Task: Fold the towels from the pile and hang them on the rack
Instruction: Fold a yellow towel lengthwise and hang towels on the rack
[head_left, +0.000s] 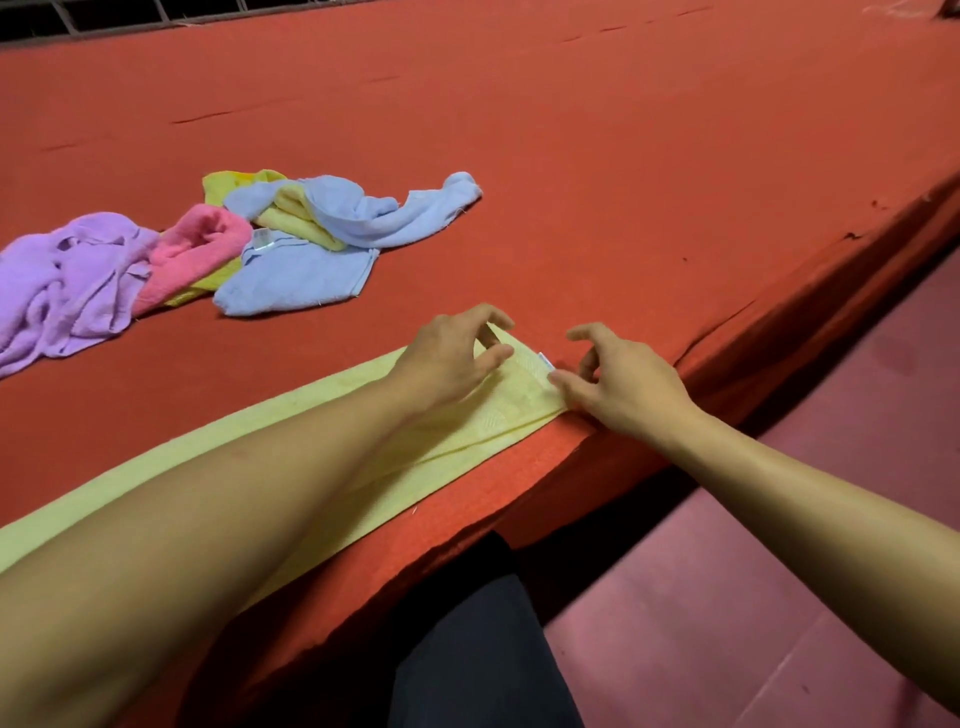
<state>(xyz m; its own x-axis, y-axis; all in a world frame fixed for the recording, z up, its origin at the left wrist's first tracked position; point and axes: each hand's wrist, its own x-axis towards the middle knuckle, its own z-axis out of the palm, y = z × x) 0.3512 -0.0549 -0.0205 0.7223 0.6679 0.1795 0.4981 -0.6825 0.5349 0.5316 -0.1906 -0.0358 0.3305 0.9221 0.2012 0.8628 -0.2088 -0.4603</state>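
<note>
Yellow towel (332, 415): laid out as a long narrow strip along the near edge of the red padded table (623, 156), running from 8 o'clock up to its short end near centre; looks already doubled lengthwise.
Left hand (452, 358): over the far corner of that short end, fingers curled with tips down on the cloth; pinching or only pressing, cannot tell.
Right hand (623, 384): at 3 o'clock of the left, by the near corner and the small white tag (545, 359); fingers spread and loosely bent, fingertips (558, 382) touching the towel's edge, nothing gripped.
Pile (208, 260): at 10 o'clock, well apart from the strip; lilac, pink, yellow and light blue towels heaped loose (none folded yet).
Rack: not clearly in view; only metal bars (104, 21) at 11 o'clock, identity uncertain.
Step in hand: probably squaring the short end before the next fold.
Doing it well: pinch both corners together, keep layers aligned, lift evenly, carry the end toward 8 o'clock, match edges, then smooth flat; mind the table's edge just beside the strip.
</note>
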